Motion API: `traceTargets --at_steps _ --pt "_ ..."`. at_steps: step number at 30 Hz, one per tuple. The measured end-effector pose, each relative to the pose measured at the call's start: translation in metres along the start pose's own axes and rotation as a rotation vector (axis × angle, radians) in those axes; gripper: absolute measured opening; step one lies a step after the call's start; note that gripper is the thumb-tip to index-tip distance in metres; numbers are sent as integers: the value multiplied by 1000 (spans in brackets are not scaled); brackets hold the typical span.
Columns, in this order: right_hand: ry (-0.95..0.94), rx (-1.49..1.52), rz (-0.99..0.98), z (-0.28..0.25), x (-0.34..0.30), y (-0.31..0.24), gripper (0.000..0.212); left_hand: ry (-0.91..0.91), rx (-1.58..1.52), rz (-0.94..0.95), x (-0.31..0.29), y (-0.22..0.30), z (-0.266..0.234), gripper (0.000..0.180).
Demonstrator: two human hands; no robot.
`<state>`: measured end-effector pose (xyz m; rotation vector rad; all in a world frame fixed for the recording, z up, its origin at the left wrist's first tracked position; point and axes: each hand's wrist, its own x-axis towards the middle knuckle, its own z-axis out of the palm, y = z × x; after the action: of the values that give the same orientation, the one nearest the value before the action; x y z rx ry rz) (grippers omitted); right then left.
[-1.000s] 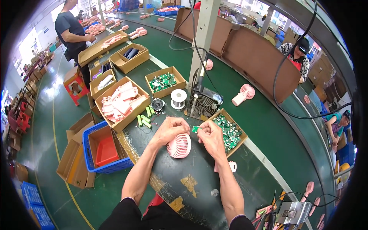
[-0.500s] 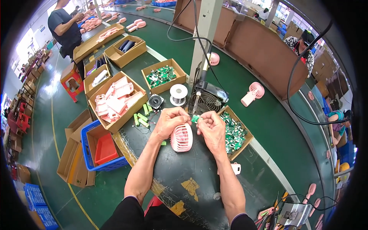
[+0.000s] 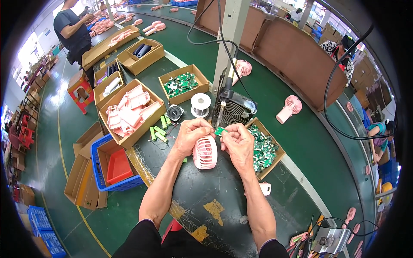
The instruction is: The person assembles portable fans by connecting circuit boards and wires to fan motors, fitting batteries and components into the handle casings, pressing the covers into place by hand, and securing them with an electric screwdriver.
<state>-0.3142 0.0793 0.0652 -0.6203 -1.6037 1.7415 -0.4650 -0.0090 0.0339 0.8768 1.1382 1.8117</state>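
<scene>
My left hand point(image 3: 189, 136) is closed round a pink fan head point(image 3: 205, 154) with a slatted cage, its thumb and forefinger pinched together above it. Between the fingertips of my right hand point(image 3: 239, 144) is a small green circuit board point(image 3: 220, 131). The board sits close to the left fingertips; whether they touch it or a thin wire I cannot tell. Just beyond the board, the metal rod of what looks like a soldering iron point(image 3: 221, 112) points down from a stand. A reel of solder wire point(image 3: 200, 105) stands beyond my left hand.
Right of my right hand is a box of circuit boards point(image 3: 263, 150); another board box point(image 3: 183, 84) stands farther back. A box of pink shells point(image 3: 131, 114) and green battery cells point(image 3: 159, 133) lie left. A post point(image 3: 229, 47) and dark-grilled fan point(image 3: 234, 114) stand ahead. Pink fans point(image 3: 289, 109) lie on the green conveyor.
The pink fans on the conveyor have slid a little to the right and nearer. My hands have hardly moved; the circuit board is tilted slightly differently.
</scene>
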Motion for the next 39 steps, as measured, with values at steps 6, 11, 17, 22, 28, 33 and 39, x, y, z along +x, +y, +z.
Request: traceTargets --at_steps 6,11,17,22,28,33,39 --pt "-1 1 2 0 0 -3 11 6 -18 -5 0 -1 0 11" --pt "1 -7 -8 0 0 -2 11 2 -31 -34 -1 2 2 14" --pt "-3 -5 -15 1 0 -3 11 24 -35 13 -2 -3 1 10" --pt "-1 -47 -35 3 -3 -5 10 48 -11 40 -4 -5 2 11" --pt "-8 -46 8 -1 -1 -1 9 122 -24 41 -11 -9 10 13" --pt "1 -42 20 -1 -1 0 9 178 -119 32 -13 -10 17 12" --pt "17 -43 18 -1 1 3 9 201 -149 37 -12 -12 18 10"
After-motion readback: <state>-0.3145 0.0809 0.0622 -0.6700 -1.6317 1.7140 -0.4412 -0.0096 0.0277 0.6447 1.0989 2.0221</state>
